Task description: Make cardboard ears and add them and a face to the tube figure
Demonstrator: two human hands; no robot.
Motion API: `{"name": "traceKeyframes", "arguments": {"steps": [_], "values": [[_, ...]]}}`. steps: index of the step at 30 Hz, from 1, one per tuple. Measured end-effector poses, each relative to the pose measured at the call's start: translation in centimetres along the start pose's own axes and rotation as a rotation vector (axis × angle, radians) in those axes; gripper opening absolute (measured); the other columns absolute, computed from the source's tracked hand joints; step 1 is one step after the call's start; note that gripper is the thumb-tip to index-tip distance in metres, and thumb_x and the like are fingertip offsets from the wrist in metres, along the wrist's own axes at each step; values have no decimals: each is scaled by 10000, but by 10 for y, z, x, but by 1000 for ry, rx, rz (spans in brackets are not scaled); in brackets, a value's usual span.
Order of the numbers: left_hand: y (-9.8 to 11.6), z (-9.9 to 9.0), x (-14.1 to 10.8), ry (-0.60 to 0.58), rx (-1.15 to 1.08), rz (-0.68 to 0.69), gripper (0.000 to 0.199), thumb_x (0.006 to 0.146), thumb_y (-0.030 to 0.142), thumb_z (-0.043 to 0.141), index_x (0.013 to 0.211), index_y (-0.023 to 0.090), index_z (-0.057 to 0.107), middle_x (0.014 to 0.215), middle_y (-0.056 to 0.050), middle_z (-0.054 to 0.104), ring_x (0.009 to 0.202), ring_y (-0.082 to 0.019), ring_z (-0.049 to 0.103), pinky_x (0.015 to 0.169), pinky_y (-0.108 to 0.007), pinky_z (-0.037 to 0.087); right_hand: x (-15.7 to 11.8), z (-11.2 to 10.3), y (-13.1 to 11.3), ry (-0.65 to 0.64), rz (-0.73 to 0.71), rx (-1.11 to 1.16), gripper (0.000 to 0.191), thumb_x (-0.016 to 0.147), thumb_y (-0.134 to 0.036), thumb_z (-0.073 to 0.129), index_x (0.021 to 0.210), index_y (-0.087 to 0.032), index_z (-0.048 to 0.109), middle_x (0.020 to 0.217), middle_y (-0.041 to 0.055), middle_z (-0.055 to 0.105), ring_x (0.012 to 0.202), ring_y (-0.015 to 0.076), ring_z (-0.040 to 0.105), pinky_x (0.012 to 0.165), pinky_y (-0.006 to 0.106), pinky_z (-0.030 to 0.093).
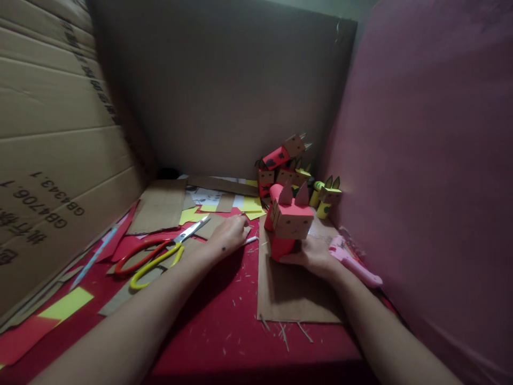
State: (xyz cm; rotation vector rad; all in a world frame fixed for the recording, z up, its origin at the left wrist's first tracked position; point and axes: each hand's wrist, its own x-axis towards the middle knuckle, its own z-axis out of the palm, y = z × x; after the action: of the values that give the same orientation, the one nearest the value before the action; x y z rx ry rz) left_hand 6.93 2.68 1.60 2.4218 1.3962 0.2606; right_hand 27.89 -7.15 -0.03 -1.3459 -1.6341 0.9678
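My right hand (315, 256) grips the red body of a cardboard cat figure (294, 222) from its near side. The figure stands upright, with a boxy head, drawn face, red top and two pointed ears. My left hand (230, 234) is low over the cardboard scraps, its fingers curled together. What it holds, if anything, I cannot make out. A thin white stick (251, 240) lies by its fingertips. Left of that hand lie large scissors (160, 254) with one red and one yellow handle, blades parted. Under the cat figure is a cardboard sheet (298, 299).
More cardboard animal figures (282, 174) are piled at the back, with yellow ones (326, 198) beside them. A pink glue gun (356, 264) lies along the right wall. Cardboard pieces (158, 206) and yellow paper (66, 305) cover the left. Cardboard walls enclose the red cloth.
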Motion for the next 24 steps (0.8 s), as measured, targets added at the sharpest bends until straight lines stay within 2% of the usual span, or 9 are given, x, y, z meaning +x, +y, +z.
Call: {"name": "traceKeyframes", "arguments": {"steps": [5, 11, 18, 19, 21, 23, 24], "values": [[-12, 1, 3, -117, -4, 33, 336, 936, 346, 589, 1220, 167, 569, 1228, -95, 591, 1038, -237, 615, 864, -438, 543, 2, 4, 8, 16, -11, -2, 437, 593, -197, 795, 1010, -203, 665, 1038, 51, 736, 976, 298, 649, 858, 430, 518], [-13, 4, 0, -208, -54, 36, 321, 940, 343, 584, 1216, 179, 574, 1236, -94, 589, 1043, -232, 612, 871, -432, 541, 3, 5, 9, 33, -18, -22, 395, 600, -192, 774, 973, -205, 646, 1011, 70, 726, 963, 299, 646, 859, 438, 510], [-20, -7, 6, -333, -287, 18, 341, 934, 356, 593, 1210, 156, 572, 1221, -87, 594, 1031, -240, 617, 856, -437, 547, 2, 5, 7, 43, -24, -50, 417, 614, -226, 782, 1002, -200, 634, 1032, 63, 713, 995, 300, 635, 904, 454, 490], [-22, -9, 7, -343, -343, 18, 316, 929, 349, 599, 1171, 146, 592, 1153, -83, 620, 966, -223, 632, 812, -406, 555, 2, 6, 7, 43, -23, -51, 423, 610, -213, 784, 1006, -206, 636, 1039, 63, 716, 994, 301, 636, 901, 453, 492], [-25, -12, 6, -346, -466, 21, 230, 896, 306, 620, 1040, 128, 644, 890, -51, 653, 726, -170, 625, 642, -307, 527, 2, 6, 8, 43, -22, -53, 427, 606, -189, 784, 1006, -217, 638, 1049, 62, 720, 997, 305, 637, 901, 455, 494], [-27, -15, 4, -335, -589, 31, 143, 832, 253, 633, 886, 128, 677, 636, -6, 573, 506, -119, 502, 487, -251, 396, 3, 6, 9, 43, -23, -55, 418, 607, -187, 779, 998, -219, 635, 1055, 65, 719, 1002, 311, 635, 906, 462, 491], [-27, -15, 2, -330, -643, 38, 123, 798, 239, 633, 830, 132, 683, 569, 6, 529, 454, -104, 439, 454, -247, 333, 3, 7, 9, 43, -25, -57, 408, 611, -190, 774, 992, -218, 633, 1056, 66, 717, 1004, 313, 633, 908, 466, 489]]}}
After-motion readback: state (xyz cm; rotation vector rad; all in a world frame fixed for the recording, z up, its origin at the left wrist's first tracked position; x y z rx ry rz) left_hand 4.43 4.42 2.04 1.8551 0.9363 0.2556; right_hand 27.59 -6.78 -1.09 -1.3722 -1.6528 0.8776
